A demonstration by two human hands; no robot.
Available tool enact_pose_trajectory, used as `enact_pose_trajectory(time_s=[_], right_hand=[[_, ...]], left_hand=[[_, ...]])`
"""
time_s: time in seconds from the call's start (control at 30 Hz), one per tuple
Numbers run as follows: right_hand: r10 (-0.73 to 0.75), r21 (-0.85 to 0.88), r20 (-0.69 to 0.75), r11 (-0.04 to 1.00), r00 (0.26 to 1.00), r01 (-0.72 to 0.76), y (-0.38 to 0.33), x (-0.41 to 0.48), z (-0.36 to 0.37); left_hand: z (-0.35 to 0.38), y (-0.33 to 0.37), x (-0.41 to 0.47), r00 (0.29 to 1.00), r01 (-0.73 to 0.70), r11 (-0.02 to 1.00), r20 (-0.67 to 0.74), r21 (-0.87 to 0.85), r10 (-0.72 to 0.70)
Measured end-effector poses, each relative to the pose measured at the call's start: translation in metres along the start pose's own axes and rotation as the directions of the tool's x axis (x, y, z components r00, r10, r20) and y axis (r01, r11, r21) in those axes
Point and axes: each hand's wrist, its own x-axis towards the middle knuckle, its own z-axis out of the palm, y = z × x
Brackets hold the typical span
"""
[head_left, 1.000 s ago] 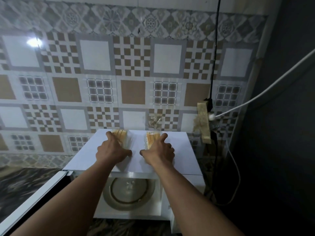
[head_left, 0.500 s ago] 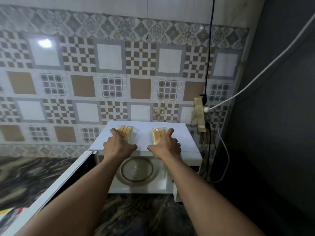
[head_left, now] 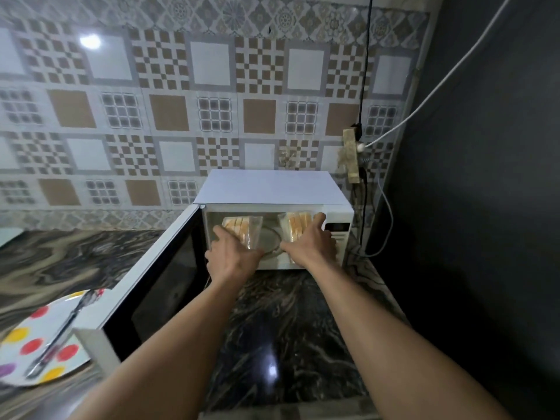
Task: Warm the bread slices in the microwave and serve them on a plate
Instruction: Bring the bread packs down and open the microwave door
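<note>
White box-shaped microwave oven on the dark veined stone counter, black-windowed door swung fully open to the left: loading step in hand, heating and plating not yet begun. Left hand and right hand at the cavity mouth, each closed around a clear plastic-wrapped stack of pale golden bread slices, upright, apparently just above the glass turntable. Next, by judgement: setting down, releasing, withdrawing, closing the door; white polka-dot plate waiting at lower left.
</note>
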Motion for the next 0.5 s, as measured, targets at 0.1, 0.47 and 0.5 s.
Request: enact_pose_trajectory(time_s=[0.1, 0.47, 0.5], right_hand=[[0.046, 0.011, 0.034, 0.999, 0.998, -0.046, 0.024, -0.018, 0.019], [0.182, 0.041, 0.156, 0.981, 0.971, -0.19, 0.114, -0.04, 0.114], [0.186, 0.007, 0.151, 0.982, 0.971, -0.19, 0.123, -0.04, 0.12]], left_hand=[[0.013, -0.022, -0.019, 0.999, 0.02, 1.0, 0.031, 0.016, -0.02], [0.086, -0.11, -0.046, 0.981, 0.17, 0.979, 0.079, 0.117, -0.179], [0.093, -0.115, -0.047, 0.978, 0.187, 0.972, 0.064, 0.143, -0.197]])
